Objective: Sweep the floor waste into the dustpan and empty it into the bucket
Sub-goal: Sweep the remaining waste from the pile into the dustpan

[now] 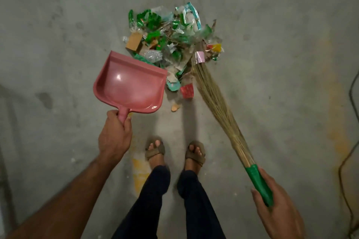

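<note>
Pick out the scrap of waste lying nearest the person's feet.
The small round orange scrap, alone on the bare floor just below the pink dustpan corner. The red wrapper and the rest of the waste pile lie farther from the feet.

I see my left hand (114, 134) reaching forward on a bare, outstretched arm, fingers curled round a handle, thumb along its side. My right hand (275, 205) sits lower and nearer my body, fingers wrapped round a second handle, knuckles up. My legs stand between both arms, feet side by side, toes forward.
</note>
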{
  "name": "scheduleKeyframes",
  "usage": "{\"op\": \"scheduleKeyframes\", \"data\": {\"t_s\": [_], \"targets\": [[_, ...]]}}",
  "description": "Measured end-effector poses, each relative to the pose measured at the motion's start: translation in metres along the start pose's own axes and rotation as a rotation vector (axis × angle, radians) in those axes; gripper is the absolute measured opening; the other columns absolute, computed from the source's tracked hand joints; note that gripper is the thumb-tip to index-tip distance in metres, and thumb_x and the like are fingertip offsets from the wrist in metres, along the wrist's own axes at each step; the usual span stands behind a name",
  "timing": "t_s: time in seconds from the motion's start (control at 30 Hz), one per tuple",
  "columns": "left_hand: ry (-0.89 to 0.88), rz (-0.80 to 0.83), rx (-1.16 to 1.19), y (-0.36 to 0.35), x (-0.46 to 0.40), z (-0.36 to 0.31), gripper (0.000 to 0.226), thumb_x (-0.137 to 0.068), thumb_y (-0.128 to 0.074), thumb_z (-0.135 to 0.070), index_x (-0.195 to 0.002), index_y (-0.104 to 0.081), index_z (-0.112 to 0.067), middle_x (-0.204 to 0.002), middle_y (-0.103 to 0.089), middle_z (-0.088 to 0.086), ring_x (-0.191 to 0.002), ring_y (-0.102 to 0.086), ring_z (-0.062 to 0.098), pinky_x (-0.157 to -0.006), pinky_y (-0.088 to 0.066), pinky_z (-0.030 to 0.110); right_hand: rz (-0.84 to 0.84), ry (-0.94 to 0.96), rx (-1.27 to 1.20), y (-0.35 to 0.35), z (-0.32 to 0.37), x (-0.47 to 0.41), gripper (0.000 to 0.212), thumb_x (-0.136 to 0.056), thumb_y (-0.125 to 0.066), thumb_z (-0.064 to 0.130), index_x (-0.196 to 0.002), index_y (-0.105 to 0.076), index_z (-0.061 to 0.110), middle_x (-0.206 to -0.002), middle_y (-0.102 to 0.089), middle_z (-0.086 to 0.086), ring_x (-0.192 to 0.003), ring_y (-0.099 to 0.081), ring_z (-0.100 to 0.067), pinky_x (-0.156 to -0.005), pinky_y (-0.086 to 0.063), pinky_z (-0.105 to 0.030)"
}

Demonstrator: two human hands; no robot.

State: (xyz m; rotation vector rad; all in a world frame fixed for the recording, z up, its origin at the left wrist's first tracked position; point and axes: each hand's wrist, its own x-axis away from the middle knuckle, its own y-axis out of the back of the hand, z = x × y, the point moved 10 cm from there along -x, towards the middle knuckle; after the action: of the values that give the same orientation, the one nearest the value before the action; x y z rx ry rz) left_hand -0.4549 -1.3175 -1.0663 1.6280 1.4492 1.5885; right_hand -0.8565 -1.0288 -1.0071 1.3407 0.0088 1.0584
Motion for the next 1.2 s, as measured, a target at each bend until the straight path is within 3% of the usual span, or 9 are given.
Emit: {"op": "scheduleKeyframes", "data": {"t_s": [0.13, 0.33, 0.43, 0.63, 0.73, 1.0, 1.2], "targets": [[0.023, 0.025, 0.026, -0.006, -0.011, 0.010, 0.030, -0.099, -0.054, -0.030, -0.116, -0.047, -0.007, -0.098, -0.058, 0.009, -0.091, -0.063, 0.039, -0.074, -0.046, 0.043, -0.085, -0.027, 0.150, 0.012, 0.007, 0.012, 0.074, -0.065, -0.090, 0.008, -0.134, -0.066, 0.023, -0.080, -0.055, -0.009, -0.063, -0.061, -0.036, -0.059, -0.050, -0.036], [-0.002, 0.058, 0.064, 0.002, -0.020, 0.023, 0.030, -0.099, -0.054, -0.032, -0.118, -0.047, -0.010, -0.103, -0.063, 0.012, -0.091, -0.064, 0.037, -0.075, -0.050, 0.043, -0.146, -0.029, 0.187, 0.023, 0.044, 0.031, 0.076, -0.057, -0.092, -0.003, -0.128, -0.069, 0.011, -0.077, -0.052, -0.014, -0.055, -0.051, -0.031, -0.065, -0.049, -0.036], [-0.029, 0.067, 0.078, 0.013, -0.027, 0.029, 0.029, -0.099, -0.055, -0.033, -0.116, -0.047, -0.011, -0.099, -0.061, 0.009, -0.089, -0.063, 0.035, -0.074, -0.050, 0.043, -0.152, -0.015, 0.190, 0.020, 0.054, 0.038, 0.081, -0.053, -0.094, -0.003, -0.128, -0.069, 0.010, -0.077, -0.050, -0.013, -0.060, -0.041, -0.020, -0.070, -0.048, -0.035], [-0.045, 0.081, 0.053, 0.035, -0.049, 0.053, 0.033, -0.097, -0.057, -0.033, -0.119, -0.048, -0.010, -0.105, -0.064, 0.014, -0.092, -0.064, 0.037, -0.074, -0.047, 0.042, -0.271, 0.032, 0.174, 0.025, 0.088, 0.051, 0.069, -0.048, -0.091, -0.013, -0.114, -0.073, -0.003, -0.083, -0.054, -0.020, -0.065, -0.046, -0.024, -0.072, -0.052, -0.044], [-0.052, 0.096, 0.028, 0.033, -0.052, 0.063, 0.033, -0.097, -0.057, -0.032, -0.120, -0.048, -0.009, -0.109, -0.064, 0.016, -0.094, -0.064, 0.038, -0.073, -0.046, 0.042, -0.233, 0.064, 0.219, 0.018, 0.093, 0.045, 0.073, -0.048, -0.093, -0.007, -0.117, -0.072, 0.002, -0.084, -0.054, -0.019, -0.062, -0.054, -0.032, -0.070, -0.053, -0.043], [0.017, 0.125, 0.040, 0.012, -0.043, 0.078, 0.034, -0.097, -0.058, -0.030, -0.119, -0.049, -0.006, -0.110, -0.063, 0.020, -0.097, -0.063, 0.041, -0.073, -0.043, 0.041, -0.261, 0.033, 0.211, 0.028, 0.093, 0.024, 0.071, -0.059, -0.092, -0.001, -0.125, -0.071, 0.014, -0.093, -0.052, -0.012, -0.072, -0.042, -0.018, -0.072, -0.043, -0.031], [0.011, 0.142, 0.053, -0.005, -0.026, 0.069, 0.036, -0.098, -0.056, -0.033, -0.122, -0.049, -0.006, -0.112, -0.063, 0.017, -0.099, -0.063, 0.039, -0.073, -0.041, 0.039, -0.219, 0.034, 0.306, 0.046, 0.083, 0.015, 0.069, -0.062, -0.091, 0.002, -0.127, -0.069, 0.010, -0.096, -0.065, -0.024, -0.074, -0.064, -0.041, -0.072, -0.057, -0.046]]}}
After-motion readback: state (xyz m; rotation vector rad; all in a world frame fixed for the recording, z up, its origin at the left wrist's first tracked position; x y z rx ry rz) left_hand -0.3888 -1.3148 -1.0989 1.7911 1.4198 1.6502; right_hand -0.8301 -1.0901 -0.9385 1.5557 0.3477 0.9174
